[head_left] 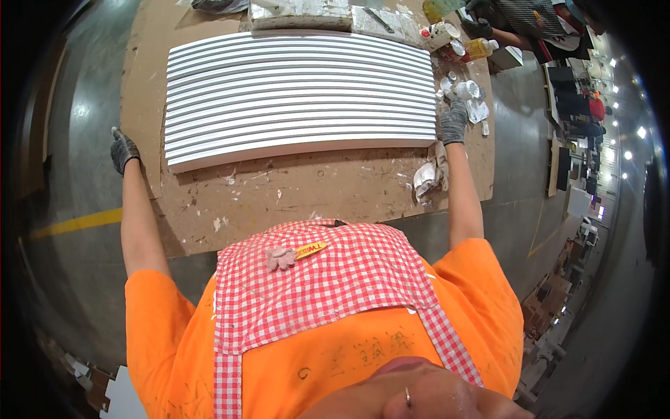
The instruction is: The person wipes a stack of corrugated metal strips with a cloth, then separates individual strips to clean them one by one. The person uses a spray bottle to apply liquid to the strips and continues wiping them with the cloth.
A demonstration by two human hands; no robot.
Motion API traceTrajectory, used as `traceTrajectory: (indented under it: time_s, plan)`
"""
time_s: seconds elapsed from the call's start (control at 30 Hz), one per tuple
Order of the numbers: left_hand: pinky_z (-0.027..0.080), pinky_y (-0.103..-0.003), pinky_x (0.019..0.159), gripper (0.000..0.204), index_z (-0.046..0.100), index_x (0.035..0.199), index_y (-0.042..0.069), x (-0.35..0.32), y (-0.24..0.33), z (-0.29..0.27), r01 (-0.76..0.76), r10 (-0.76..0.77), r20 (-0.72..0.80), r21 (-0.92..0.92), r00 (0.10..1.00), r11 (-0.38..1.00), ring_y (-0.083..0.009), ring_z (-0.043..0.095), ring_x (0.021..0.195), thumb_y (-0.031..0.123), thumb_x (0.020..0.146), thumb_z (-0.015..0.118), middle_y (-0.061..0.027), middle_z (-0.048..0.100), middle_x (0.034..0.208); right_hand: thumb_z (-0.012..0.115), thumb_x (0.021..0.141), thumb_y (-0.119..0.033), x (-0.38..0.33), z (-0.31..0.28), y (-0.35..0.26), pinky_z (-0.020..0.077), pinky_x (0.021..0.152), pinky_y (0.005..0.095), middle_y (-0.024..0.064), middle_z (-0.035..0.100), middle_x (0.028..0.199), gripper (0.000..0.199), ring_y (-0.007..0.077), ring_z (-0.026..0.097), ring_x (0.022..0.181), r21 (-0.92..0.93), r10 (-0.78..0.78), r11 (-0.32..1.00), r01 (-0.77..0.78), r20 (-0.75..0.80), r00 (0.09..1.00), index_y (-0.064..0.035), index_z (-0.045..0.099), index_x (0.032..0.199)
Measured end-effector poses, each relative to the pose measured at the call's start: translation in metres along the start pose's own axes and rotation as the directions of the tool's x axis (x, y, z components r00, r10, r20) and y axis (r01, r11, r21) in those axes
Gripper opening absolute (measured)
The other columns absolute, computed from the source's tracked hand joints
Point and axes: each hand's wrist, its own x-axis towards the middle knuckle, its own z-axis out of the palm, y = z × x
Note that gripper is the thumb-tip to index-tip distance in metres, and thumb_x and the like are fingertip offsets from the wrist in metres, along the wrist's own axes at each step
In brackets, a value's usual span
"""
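A stack of long white ribbed strips [300, 98], or one ribbed panel, lies across the brown work board in front of me. My right hand [453, 122], in a grey glove, is at its right end with the fingers stretched forward, close beside or touching the edge. My left hand [124, 151], also gloved in grey, is out past the board's left edge, away from the strips. Its fingers look curled, with a pale tip pointing up; whether it holds something small I cannot make out. White crumpled pieces [469, 91] lie just beyond my right hand.
The paint-stained board [314, 185] carries a crumpled white cloth [427, 180] near my right wrist. White blocks [300, 15] stand behind the strips. Bottles [478, 49] and a white tub [441, 35] sit at the far right, where a co-worker's gloved hand [478, 28] reaches in.
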Motion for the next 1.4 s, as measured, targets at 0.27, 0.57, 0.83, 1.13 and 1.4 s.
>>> traceTrajectory:
  time_s: [0.27,0.57,0.83,1.13,1.4]
  plan:
    - [0.044,-0.048,0.085,0.083,0.067,0.100,-0.001,-0.005,0.004,-0.005,-0.014,0.014,0.006,-0.017,1.000,1.000,-0.0387,0.059,0.102,0.066,0.089,0.018,-0.0232,0.064,0.105,0.058,0.082,-0.009,0.014,0.012,-0.009,0.0431,0.091,0.0375,0.0176,0.062,0.103,0.027,0.0334,0.057,0.097,0.050,-0.053,0.997,0.054,-0.026,0.998,-0.0009,0.062,0.107]
    - [0.043,-0.048,0.087,0.082,0.065,0.103,-0.001,0.000,-0.004,-0.004,-0.011,0.011,0.023,0.001,1.000,1.000,-0.0387,0.057,0.104,0.065,0.089,0.019,-0.0240,0.062,0.109,0.062,0.080,-0.009,0.025,0.016,-0.017,0.0429,0.093,0.0363,0.0158,0.062,0.108,0.031,0.0302,0.057,0.103,0.054,-0.053,0.997,0.055,-0.048,0.997,-0.0027,0.062,0.110]
    - [0.043,-0.047,0.087,0.082,0.066,0.101,-0.001,-0.005,0.005,-0.005,0.038,-0.038,0.014,0.001,0.999,0.999,-0.0384,0.058,0.104,0.066,0.089,0.020,-0.0228,0.063,0.107,0.064,0.081,-0.008,0.038,0.027,0.003,0.0451,0.090,0.0347,0.0135,0.065,0.101,0.030,0.0266,0.061,0.098,0.174,0.089,0.980,-0.092,0.022,0.996,-0.0017,0.061,0.110]
    - [0.044,-0.047,0.085,0.082,0.066,0.100,-0.001,-0.008,0.004,-0.007,0.013,-0.013,0.008,-0.008,1.000,1.000,-0.0381,0.059,0.102,0.065,0.089,0.019,-0.0223,0.063,0.106,0.059,0.078,-0.006,0.045,0.021,-0.009,0.0385,0.098,0.0378,0.0189,0.058,0.115,0.029,0.0337,0.053,0.110,0.117,0.093,0.988,-0.099,0.056,0.994,-0.0007,0.060,0.107]
    - [0.043,-0.047,0.087,0.081,0.066,0.101,-0.001,-0.007,0.004,-0.005,0.016,-0.016,0.014,-0.012,1.000,1.000,-0.0382,0.058,0.104,0.065,0.089,0.019,-0.0231,0.063,0.107,0.058,0.079,0.000,0.040,0.019,-0.016,0.0428,0.093,0.0348,0.0154,0.060,0.108,0.029,0.0296,0.057,0.102,0.227,0.093,0.969,-0.097,0.029,0.995,-0.0015,0.058,0.108]
